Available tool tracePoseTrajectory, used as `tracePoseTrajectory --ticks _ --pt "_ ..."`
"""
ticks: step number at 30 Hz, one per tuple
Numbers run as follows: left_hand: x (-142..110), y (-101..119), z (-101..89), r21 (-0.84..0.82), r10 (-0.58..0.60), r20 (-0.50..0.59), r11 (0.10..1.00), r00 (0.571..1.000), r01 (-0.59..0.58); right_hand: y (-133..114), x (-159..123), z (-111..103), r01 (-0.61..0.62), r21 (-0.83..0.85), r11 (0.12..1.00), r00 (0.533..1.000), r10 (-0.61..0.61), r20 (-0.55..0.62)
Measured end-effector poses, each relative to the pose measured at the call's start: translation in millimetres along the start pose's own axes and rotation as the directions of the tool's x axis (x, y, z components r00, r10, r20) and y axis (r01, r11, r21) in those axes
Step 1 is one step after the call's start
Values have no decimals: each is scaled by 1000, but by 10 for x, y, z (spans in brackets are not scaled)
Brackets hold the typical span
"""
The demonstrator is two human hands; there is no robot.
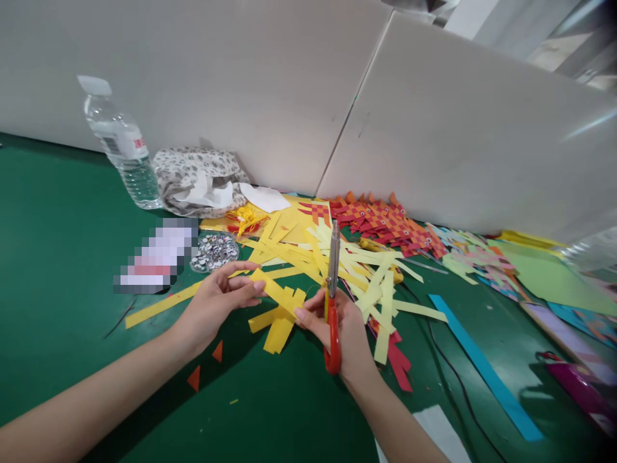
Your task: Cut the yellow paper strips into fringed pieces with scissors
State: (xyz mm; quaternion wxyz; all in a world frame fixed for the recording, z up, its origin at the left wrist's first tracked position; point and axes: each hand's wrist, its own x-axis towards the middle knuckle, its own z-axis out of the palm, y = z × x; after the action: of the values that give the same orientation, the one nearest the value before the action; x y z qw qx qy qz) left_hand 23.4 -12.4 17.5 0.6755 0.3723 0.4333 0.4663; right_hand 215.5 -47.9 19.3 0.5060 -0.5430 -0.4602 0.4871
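My left hand (219,301) pinches one end of a small bundle of woven yellow paper strips (279,313) just above the green table. My right hand (340,331) touches the other side of the strips with its fingertips while gripping red-handled scissors (332,292), whose closed blades point up and away. Behind both hands lies a loose pile of yellow paper strips (337,257).
A water bottle (123,151), a patterned cloth pouch (200,180) and a dish of googly eyes (214,251) sit at the back left. Woven red-orange paper fish (385,222) lie by the white wall. A blue strip (482,366), coloured sheets and a black cable (453,373) are to the right.
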Motion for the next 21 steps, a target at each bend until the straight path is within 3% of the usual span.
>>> tracePoseTrajectory --ticks 5,11,17,21 --pt "0 -24 10 -59 -51 14 997 999 52 -1 -14 -5 24 27 999 999 -23 -40" --pt "-18 -32 29 -1 -92 51 996 994 93 -24 -26 16 -4 4 1000 1000 4 -26" --pt "-21 -24 47 -2 -59 25 998 998 59 7 -32 27 6 -63 998 1000 -6 0" --pt "-19 -13 45 37 29 -10 999 1000 -29 -21 -43 12 23 -188 982 998 -32 -45"
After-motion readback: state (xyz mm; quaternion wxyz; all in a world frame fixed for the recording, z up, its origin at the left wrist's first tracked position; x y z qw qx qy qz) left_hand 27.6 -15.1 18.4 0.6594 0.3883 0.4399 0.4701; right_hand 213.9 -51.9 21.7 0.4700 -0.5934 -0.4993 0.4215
